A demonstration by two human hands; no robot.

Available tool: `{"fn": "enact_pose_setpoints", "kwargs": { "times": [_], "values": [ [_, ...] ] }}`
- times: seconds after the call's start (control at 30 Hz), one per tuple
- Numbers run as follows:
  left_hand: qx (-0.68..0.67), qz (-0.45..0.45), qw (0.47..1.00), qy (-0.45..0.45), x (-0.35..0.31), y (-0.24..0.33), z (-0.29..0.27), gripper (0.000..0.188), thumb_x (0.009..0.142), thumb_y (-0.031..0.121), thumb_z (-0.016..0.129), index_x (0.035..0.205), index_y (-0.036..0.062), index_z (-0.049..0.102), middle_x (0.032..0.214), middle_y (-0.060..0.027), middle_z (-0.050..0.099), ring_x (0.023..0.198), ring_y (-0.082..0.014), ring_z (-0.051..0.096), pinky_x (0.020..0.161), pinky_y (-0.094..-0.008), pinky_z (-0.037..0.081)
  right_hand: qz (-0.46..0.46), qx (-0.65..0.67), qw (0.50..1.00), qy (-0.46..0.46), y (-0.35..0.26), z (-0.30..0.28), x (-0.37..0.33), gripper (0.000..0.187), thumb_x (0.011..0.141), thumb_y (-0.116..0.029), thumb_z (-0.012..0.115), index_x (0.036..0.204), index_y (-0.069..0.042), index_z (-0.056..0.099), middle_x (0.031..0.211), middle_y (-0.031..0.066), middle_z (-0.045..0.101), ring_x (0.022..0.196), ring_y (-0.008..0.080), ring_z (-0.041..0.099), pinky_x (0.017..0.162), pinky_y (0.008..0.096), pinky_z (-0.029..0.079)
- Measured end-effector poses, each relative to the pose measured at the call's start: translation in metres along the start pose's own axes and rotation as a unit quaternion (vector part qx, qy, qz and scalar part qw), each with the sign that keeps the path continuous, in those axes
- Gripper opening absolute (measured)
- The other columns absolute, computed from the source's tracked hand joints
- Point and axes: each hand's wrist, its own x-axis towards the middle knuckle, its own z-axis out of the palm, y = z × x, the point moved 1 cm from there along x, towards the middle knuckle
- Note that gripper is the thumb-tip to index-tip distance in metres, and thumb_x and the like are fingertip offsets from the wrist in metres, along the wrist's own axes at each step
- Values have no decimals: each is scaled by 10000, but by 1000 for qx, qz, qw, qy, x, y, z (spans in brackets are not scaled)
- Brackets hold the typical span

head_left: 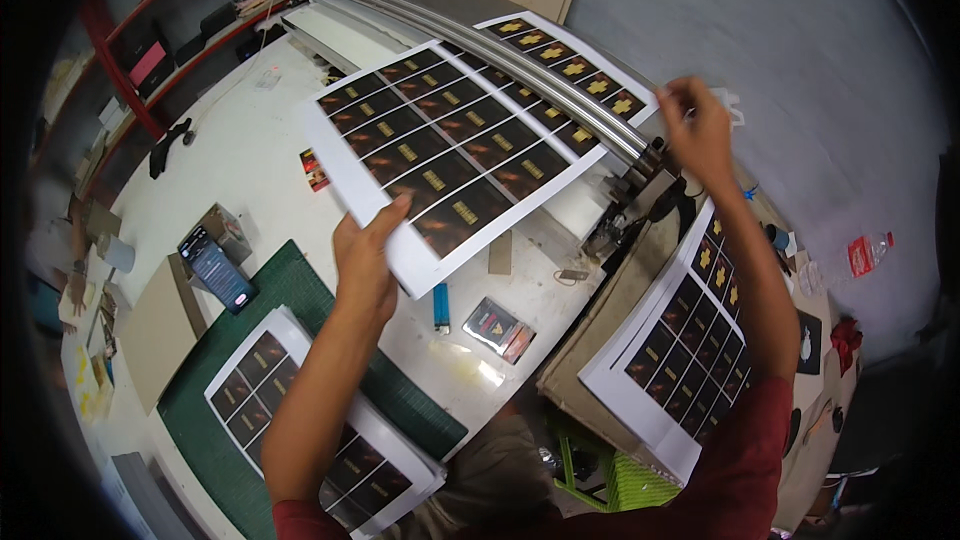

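Note:
A large white sheet printed with rows of dark panels and gold marks runs beneath the metal rollers of a table machine, its far part showing beyond them. My left hand grips the sheet's near corner, thumb on top and fingers underneath. At the far right corner, beside the roller's end, my right hand has its fingers curled in a pinch at the sheet's edge. Similar printed sheets lie in a stack under my left forearm. Another pile sits below my right forearm.
The left stack rests on a green cutting mat. A phone leans on a small box. Near the table's front are a blue lighter-like object and a dark flat packet. Red shelving stands behind; a bottle lies right.

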Motion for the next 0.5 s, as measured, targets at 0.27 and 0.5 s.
{"fn": "enact_pose_setpoints", "kwargs": {
  "times": [0.27,0.5],
  "values": [
    [10,59,997,52,-109,88,-81,351,908,130,707,1197,-36,596,989,-114,699,758,-178,713,672,-285,600,-328,-58,942,-51,-127,58,-116,428,724,-20,698,1149,-17,646,1101,129,645,1045,277,606,932,454,424],
    [-57,313,948,-22,-257,162,-189,691,1030,481,463,1477,-44,414,1198,-141,636,965,-194,598,869,-338,467,-387,64,920,28,-294,-28,-101,300,713,65,685,990,-49,662,939,63,694,883,235,669,968,483,451]
  ]
}}
